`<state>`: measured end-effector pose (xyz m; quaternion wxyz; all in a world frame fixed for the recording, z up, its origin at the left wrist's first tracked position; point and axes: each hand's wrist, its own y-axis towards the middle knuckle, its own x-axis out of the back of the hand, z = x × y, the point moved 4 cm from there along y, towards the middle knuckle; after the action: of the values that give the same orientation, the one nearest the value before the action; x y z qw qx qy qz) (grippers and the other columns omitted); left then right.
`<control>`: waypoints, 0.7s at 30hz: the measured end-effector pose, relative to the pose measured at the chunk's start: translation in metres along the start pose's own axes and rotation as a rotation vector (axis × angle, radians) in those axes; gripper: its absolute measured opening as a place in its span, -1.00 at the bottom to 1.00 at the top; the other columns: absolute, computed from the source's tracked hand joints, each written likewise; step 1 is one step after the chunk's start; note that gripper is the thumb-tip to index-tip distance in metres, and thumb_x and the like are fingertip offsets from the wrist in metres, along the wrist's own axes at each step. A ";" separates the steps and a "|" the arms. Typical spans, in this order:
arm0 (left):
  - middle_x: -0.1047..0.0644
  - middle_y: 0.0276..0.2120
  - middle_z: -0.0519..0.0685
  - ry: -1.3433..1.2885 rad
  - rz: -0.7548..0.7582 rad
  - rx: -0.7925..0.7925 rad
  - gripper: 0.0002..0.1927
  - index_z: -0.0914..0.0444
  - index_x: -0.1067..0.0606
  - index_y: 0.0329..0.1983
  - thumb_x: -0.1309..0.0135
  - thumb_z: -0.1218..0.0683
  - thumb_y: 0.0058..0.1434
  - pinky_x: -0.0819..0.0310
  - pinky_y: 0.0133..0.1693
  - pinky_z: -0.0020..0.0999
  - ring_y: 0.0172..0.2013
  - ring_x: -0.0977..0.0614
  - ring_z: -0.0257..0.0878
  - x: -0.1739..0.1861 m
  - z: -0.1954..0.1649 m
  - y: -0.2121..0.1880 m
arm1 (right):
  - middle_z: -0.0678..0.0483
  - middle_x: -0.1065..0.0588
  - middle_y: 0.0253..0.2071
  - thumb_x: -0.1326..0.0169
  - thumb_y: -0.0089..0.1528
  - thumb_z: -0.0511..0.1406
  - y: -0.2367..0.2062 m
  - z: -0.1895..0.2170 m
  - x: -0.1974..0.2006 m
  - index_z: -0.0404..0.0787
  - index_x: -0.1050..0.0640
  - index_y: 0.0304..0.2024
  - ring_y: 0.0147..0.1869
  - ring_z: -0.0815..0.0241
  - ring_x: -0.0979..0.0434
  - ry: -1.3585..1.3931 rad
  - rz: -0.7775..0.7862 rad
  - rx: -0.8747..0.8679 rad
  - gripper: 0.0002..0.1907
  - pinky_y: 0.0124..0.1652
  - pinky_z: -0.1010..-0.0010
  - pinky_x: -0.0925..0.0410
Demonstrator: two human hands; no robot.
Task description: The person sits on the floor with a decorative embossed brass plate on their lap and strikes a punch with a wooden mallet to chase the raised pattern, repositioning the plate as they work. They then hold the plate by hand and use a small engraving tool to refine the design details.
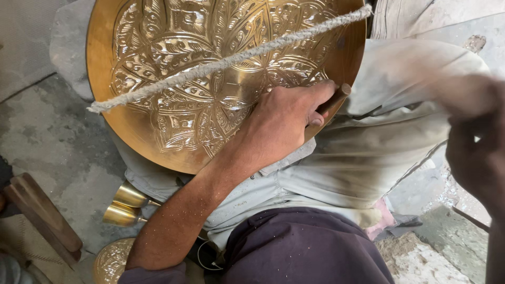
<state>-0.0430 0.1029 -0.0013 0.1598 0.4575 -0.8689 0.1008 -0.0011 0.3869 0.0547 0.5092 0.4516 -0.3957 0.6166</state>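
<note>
- The left hand [284,118] is curled tight around a tool with a brown wooden handle [336,98]. The end of the handle sticks out past the fingers. The working end of the tool is hidden under the hand, so I cannot tell its shape.
- The left hand rests on a big round brass tray [137,139]. The tray is shiny and gold, with flowers and leaves cut into its face. The hand sits at the lower right part of the pattern.
- The tray leans on the person's lap, over pale grey trousers [363,158].
- A thick white rope [226,62] runs across the tray, from low on the left to high on the right.
- The right hand [476,152] is at the right edge of the view, well apart from the tray. It is blurred, so I cannot tell if it is open or closed, or if it holds anything.
- Below the tray, near the left arm, lie 2 small brass cups [125,206].
- Another carved brass piece [111,260] shows at the bottom.
- A dark wooden block [44,218] lies on the grey stone floor [47,131] at the left.
</note>
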 end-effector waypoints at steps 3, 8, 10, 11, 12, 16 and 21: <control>-0.64 -0.29 0.08 -0.009 0.019 -0.029 -0.74 0.26 -0.36 -0.09 -0.18 0.25 0.24 -0.72 -0.34 -0.38 -0.13 -0.77 -0.11 -0.001 0.000 -0.001 | -0.22 -0.53 -0.20 0.04 0.36 -0.62 0.001 0.002 -0.005 -0.45 -0.46 0.10 -0.27 -0.05 -0.58 -0.151 0.110 -0.114 -0.74 -0.28 0.23 -0.45; -0.64 -0.30 0.10 -0.001 0.035 -0.009 -0.75 0.25 -0.36 -0.08 -0.16 0.25 0.26 -0.70 -0.34 -0.38 -0.12 -0.76 -0.09 -0.003 0.002 -0.003 | -0.20 -0.50 -0.05 -0.02 0.36 -0.56 -0.006 0.011 -0.004 -0.44 -0.37 0.22 0.01 0.00 -0.55 0.086 -0.041 -0.015 -0.64 -0.01 0.26 -0.49; -0.64 -0.33 0.09 0.014 0.024 -0.013 -0.78 0.25 -0.37 -0.10 -0.16 0.23 0.28 -0.72 -0.34 -0.36 -0.14 -0.77 -0.11 -0.002 0.002 -0.002 | -0.25 -0.48 -0.06 -0.01 0.38 -0.57 -0.012 0.011 -0.003 -0.45 -0.39 0.21 -0.02 -0.06 -0.56 -0.056 -0.036 0.072 -0.66 -0.01 0.22 -0.49; -0.64 -0.35 0.08 0.016 0.014 -0.006 -0.79 0.25 -0.37 -0.09 -0.15 0.22 0.29 -0.71 -0.34 -0.34 -0.16 -0.78 -0.13 -0.002 0.002 -0.003 | -0.24 -0.47 -0.02 -0.02 0.37 -0.53 -0.016 0.008 -0.005 -0.44 -0.38 0.21 0.03 -0.05 -0.55 0.073 -0.038 0.016 -0.65 0.01 0.23 -0.49; -0.65 -0.37 0.07 0.018 0.004 -0.001 -0.80 0.25 -0.38 -0.08 -0.15 0.22 0.31 -0.69 -0.34 -0.32 -0.17 -0.79 -0.15 -0.001 0.001 -0.003 | -0.23 -0.45 0.01 -0.03 0.36 -0.50 -0.020 0.003 -0.005 -0.42 -0.38 0.21 0.07 -0.03 -0.54 0.201 -0.041 -0.042 -0.64 0.04 0.24 -0.49; -0.64 -0.36 0.07 0.018 0.004 -0.004 -0.81 0.26 -0.39 -0.09 -0.15 0.21 0.32 -0.66 -0.33 -0.24 -0.23 -0.77 -0.16 0.000 0.000 -0.004 | -0.23 -0.44 0.10 -0.02 0.36 -0.43 -0.029 -0.011 -0.013 -0.40 -0.38 0.22 0.17 -0.04 -0.53 0.368 -0.061 -0.117 -0.63 0.09 0.24 -0.48; -0.65 -0.33 0.05 -0.007 -0.017 -0.037 -0.80 0.26 -0.39 -0.03 -0.11 0.23 0.31 -0.68 -0.31 -0.26 -0.19 -0.78 -0.19 0.002 -0.002 -0.006 | -0.27 -0.48 0.12 -0.02 0.44 -0.46 -0.037 -0.026 -0.022 -0.38 -0.41 0.28 0.16 -0.08 -0.53 0.337 -0.084 -0.048 -0.65 0.23 0.13 -0.43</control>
<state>-0.0390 0.0991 0.0017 0.1660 0.4623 -0.8672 0.0817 0.0328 0.4121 0.0271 0.6043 0.3457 -0.2999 0.6522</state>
